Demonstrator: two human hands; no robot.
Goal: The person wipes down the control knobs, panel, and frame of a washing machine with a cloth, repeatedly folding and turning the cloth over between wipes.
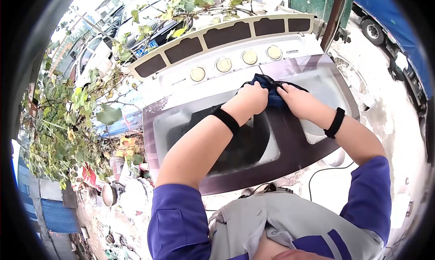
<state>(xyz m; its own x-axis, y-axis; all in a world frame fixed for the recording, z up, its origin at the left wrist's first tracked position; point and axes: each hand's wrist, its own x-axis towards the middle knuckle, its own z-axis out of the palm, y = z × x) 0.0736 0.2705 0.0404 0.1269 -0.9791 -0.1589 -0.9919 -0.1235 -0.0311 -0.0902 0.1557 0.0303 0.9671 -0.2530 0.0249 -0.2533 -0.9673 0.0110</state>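
My left hand (253, 98) is closed on a bunched dark blue cloth (277, 100), its thumb and fingers pressed together at the near left part. Across from it, my right hand (299, 101) grips the same cloth from the right. The cloth's exact kind cannot be made out, as it is crumpled and partly covered by my fingers. Both hands are over the top of a twin-tub washing machine (292, 142), close to its control panel (181, 81). Beneath my left forearm, a dark area shows through the left see-through lid (240, 146).
Several round knobs (249, 57) line the panel at the back. Leafy vines (68, 119) hang on the left, with pots and clutter (108, 194) below. A blue truck (398, 24) stands at the right; a parked car (149, 33) is behind the machine. A dark cable (311, 180) lies near my right side.
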